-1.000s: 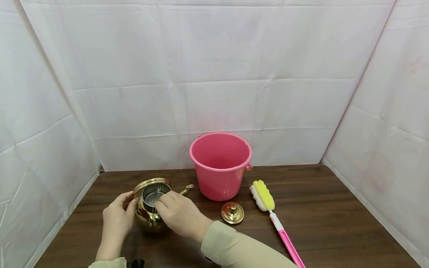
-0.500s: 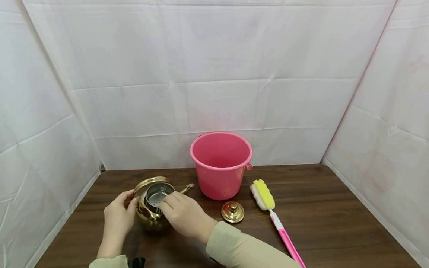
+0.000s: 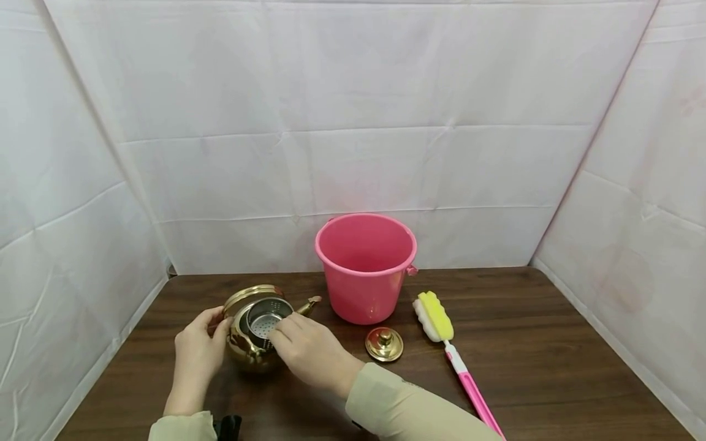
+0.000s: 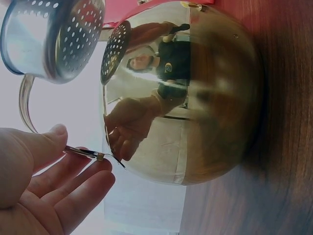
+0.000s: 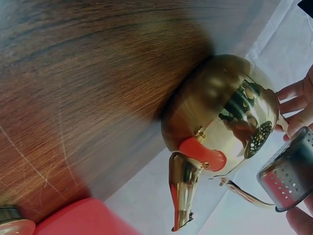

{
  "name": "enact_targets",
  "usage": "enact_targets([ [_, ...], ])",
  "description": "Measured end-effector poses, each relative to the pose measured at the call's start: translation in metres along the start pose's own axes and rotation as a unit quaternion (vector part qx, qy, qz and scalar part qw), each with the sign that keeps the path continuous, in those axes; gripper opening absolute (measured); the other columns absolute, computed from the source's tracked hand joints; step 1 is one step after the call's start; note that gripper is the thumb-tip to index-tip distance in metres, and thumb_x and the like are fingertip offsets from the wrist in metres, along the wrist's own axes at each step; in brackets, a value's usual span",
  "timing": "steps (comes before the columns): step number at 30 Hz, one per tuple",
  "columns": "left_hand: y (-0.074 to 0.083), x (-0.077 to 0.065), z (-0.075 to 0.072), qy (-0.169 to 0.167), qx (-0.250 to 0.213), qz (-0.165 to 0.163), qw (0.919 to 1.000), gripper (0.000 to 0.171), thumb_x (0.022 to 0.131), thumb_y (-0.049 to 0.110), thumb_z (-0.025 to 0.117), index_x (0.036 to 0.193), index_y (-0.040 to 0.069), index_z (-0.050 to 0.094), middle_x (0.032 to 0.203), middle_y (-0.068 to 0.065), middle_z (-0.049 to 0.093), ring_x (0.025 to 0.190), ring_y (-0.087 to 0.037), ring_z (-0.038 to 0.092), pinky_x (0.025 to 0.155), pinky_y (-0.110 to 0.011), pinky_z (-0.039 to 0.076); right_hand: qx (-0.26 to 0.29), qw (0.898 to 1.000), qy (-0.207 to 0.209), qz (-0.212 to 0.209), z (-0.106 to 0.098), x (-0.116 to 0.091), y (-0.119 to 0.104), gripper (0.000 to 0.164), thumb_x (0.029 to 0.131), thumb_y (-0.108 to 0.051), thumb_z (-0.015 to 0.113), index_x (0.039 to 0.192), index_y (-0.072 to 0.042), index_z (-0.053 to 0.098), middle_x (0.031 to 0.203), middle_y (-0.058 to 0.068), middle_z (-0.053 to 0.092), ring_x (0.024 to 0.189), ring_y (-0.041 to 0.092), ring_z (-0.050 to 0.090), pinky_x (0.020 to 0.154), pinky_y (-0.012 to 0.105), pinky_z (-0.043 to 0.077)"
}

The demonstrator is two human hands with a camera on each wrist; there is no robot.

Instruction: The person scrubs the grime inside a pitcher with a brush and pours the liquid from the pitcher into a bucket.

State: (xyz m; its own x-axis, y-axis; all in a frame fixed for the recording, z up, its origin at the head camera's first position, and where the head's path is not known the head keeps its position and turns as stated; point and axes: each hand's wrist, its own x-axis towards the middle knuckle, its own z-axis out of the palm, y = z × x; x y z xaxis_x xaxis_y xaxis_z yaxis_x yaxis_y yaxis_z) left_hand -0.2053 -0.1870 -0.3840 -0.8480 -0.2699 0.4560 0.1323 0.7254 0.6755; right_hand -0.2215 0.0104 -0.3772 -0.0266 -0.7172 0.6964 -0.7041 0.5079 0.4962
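A round gold teapot [image 3: 250,358] stands at the table's left, its spout toward the right. My left hand [image 3: 198,352] pinches the teapot's handle [image 4: 88,153] between thumb and fingers. Held clear above the pot's opening is a perforated metal tea strainer [image 3: 266,323], also seen tilted in the left wrist view. My right hand [image 3: 314,355] pinches the near right side of that strainer; its fingertips are partly hidden in the head view. In the right wrist view the strainer [image 5: 283,181] is apart from the pot's body. The gold lid [image 3: 384,344] lies knob up on the table.
A pink bucket [image 3: 361,297] stands behind the lid, near the back edge. Right of it lies a sponge brush [image 3: 436,318] with a pink and white handle. White cloth walls [image 3: 353,110] enclose the dark wooden table [image 3: 551,355] at back and sides.
The strainer in my right hand has shifted a little to the right over the teapot. My left hand keeps its hold on the handle. The lid, bucket and brush stay put.
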Motion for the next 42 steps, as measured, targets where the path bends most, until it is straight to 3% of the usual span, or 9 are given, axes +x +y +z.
enact_targets([
  [22,-0.001,0.0,0.0,-0.006,-0.004,-0.003,1.0,0.025,0.091,0.008,0.062,0.113,-0.005,0.064,0.102,-0.025,0.068,0.09,-0.039,0.067,0.075,-0.05,0.053,0.002,1.0,-0.001,0.002,0.001,-0.011,0.004,0.028,0.093,-0.002,0.039,0.087,-0.01,0.066,0.084,-0.001,0.061,0.078,0.012,0.059,0.072,0.021,0.051],
  [33,-0.001,0.001,0.0,0.003,-0.007,0.016,0.9998,0.023,0.09,0.006,0.062,0.11,-0.005,0.064,0.1,-0.026,0.068,0.087,-0.039,0.067,0.072,-0.05,0.053,0.019,1.0,0.012,0.004,0.002,-0.015,0.009,0.03,0.093,-0.002,0.038,0.087,-0.008,0.067,0.084,0.001,0.062,0.078,0.014,0.059,0.074,0.023,0.052],
  [42,-0.001,0.0,0.0,0.003,-0.009,0.02,0.9998,0.024,0.09,0.005,0.062,0.111,-0.007,0.064,0.1,-0.027,0.068,0.088,-0.04,0.067,0.071,-0.05,0.054,0.019,1.0,-0.002,0.006,0.001,-0.022,0.011,0.024,0.091,-0.002,0.044,0.089,-0.008,0.067,0.086,0.001,0.063,0.081,0.014,0.06,0.076,0.024,0.052],
])
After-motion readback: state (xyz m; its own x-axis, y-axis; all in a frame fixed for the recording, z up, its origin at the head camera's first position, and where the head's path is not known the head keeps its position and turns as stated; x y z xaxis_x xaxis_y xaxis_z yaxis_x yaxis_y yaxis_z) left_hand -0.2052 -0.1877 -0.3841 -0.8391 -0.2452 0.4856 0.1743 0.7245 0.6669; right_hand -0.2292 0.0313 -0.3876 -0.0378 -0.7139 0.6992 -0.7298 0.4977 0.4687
